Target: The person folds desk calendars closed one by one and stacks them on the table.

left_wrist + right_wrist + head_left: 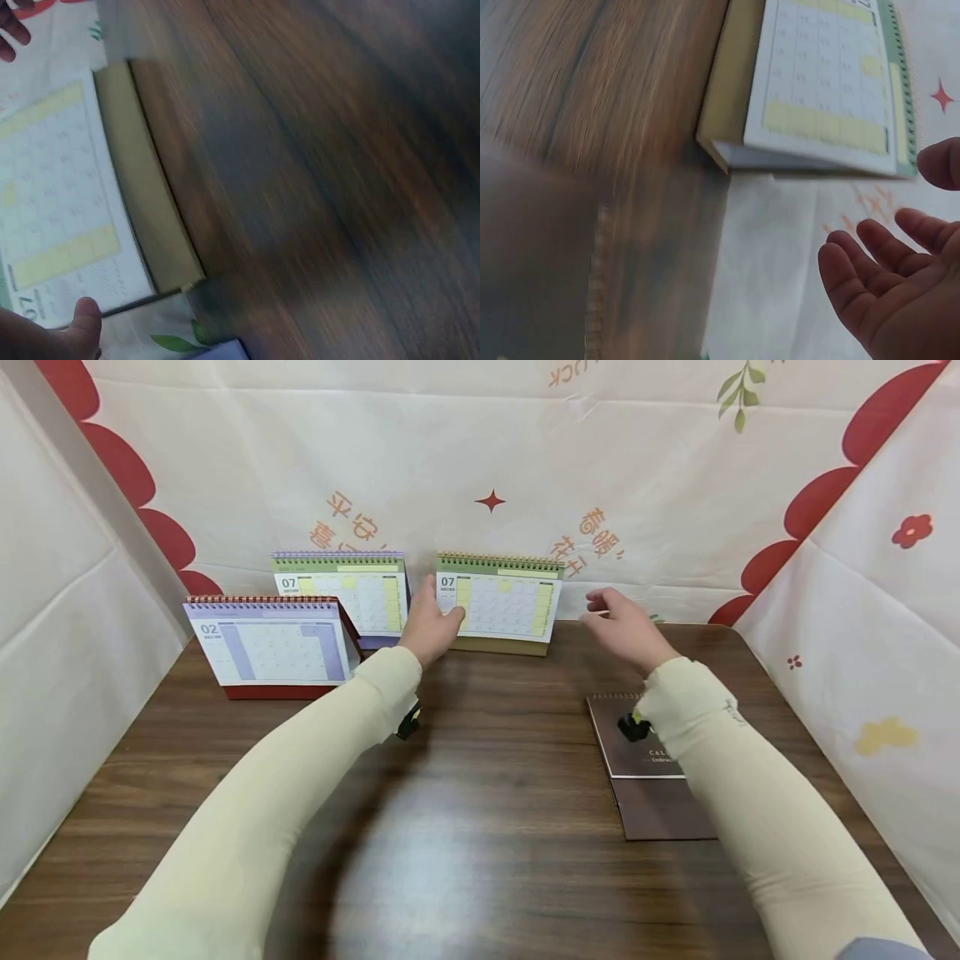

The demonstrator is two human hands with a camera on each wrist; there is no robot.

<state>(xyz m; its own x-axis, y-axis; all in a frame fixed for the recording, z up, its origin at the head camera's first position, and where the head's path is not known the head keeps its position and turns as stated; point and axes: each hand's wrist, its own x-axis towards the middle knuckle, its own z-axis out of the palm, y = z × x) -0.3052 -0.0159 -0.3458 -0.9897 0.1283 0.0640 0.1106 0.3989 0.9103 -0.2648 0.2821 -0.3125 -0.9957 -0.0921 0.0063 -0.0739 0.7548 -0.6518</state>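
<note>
A desk calendar with a tan base (501,602) stands upright at the back of the table, its 07 page facing forward. At its left edge is my left hand (432,625), the thumb overlapping the page's lower corner in the left wrist view and the index finger pointing up. My right hand (626,625) is held apart from the calendar's right side. In the right wrist view its fingers (885,259) are spread and slightly bent, with nothing in them. A brown calendar (637,764) lies flat below my right forearm.
Left of the tan one stands a purple-based calendar (375,602) with a 07 page. A red-based calendar (281,647) showing 02 stands in front of it. White printed cloth (487,443) hangs behind and on both sides of the wooden table (480,793).
</note>
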